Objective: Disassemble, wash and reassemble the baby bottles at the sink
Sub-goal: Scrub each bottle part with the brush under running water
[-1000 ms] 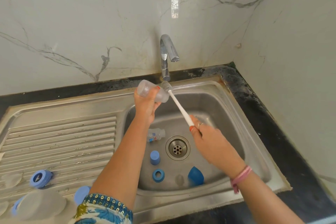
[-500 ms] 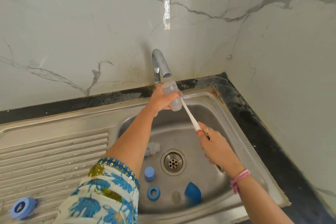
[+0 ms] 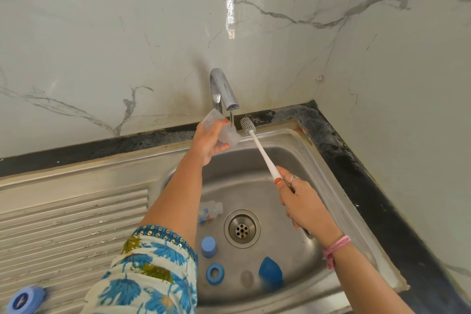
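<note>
Looking down through the head camera, I am seeing the left hand [image 3: 207,141] holding a clear baby bottle [image 3: 221,127], fingers curled around it, tilted under the tap [image 3: 223,89] at 12 o'clock of the sink [image 3: 331,186]. A thin stream of water is running from the spout beside the bottle. The right hand [image 3: 304,205] is gripping the white handle of a bottle brush [image 3: 260,146]; its grey bristle head is standing free, just at 3 o'clock of the bottle, not inside it. In the basin a second clear bottle [image 3: 210,211] is lying at 9 o'clock of the drain [image 3: 242,229]. A blue cap [image 3: 209,247], a blue ring [image 3: 215,273] and a blue dome cover [image 3: 270,273] are lying toward 6 o'clock. Another blue ring [image 3: 25,299] is resting on the drainboard [image 3: 63,224], far at 8 o'clock.
</note>
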